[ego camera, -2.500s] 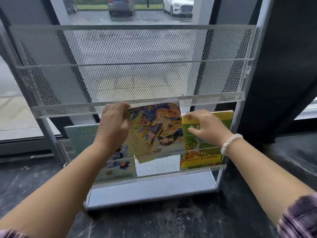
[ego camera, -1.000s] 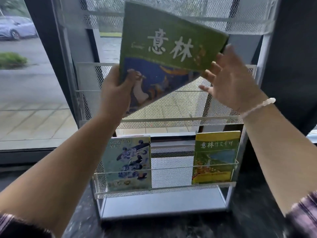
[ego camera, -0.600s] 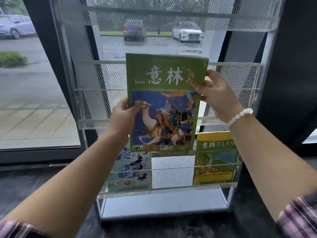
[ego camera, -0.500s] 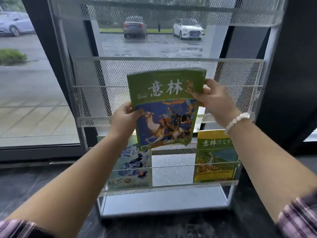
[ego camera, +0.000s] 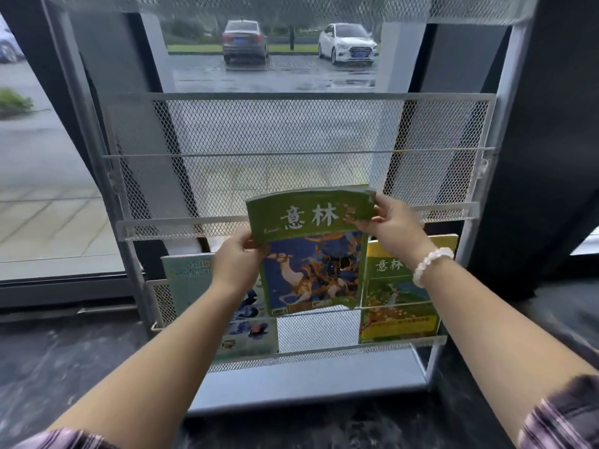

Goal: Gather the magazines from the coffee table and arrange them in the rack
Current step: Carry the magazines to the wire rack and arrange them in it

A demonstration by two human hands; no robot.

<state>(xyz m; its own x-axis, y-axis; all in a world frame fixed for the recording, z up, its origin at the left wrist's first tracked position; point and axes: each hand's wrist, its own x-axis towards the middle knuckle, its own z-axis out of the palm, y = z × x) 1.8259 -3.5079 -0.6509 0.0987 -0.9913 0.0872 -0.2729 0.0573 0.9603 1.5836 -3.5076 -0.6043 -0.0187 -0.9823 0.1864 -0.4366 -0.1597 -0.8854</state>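
Observation:
A white mesh magazine rack (ego camera: 291,131) stands in front of me against a window. I hold a green-topped magazine with a blue picture (ego camera: 311,254) at the middle of the bottom shelf. Its lower edge sits behind the shelf's front wire. My left hand (ego camera: 238,260) grips its left edge and my right hand (ego camera: 390,226) pinches its top right corner, which bends forward. A pale teal magazine (ego camera: 191,283) stands at the shelf's left, partly hidden by my left arm. A yellow-green magazine (ego camera: 397,306) stands at the right.
The rack's middle shelf (ego camera: 291,222) holds nothing. Dark marbled floor (ego camera: 64,367) surrounds the rack's grey base (ego camera: 308,380). A black wall (ego camera: 544,140) rises at the right. Through the glass are parked cars (ego camera: 346,43) on wet pavement.
Both hands have lowered the green magazine from in front of the middle shelf down into the gap between the two magazines on the bottom shelf. Its top now curls forward.

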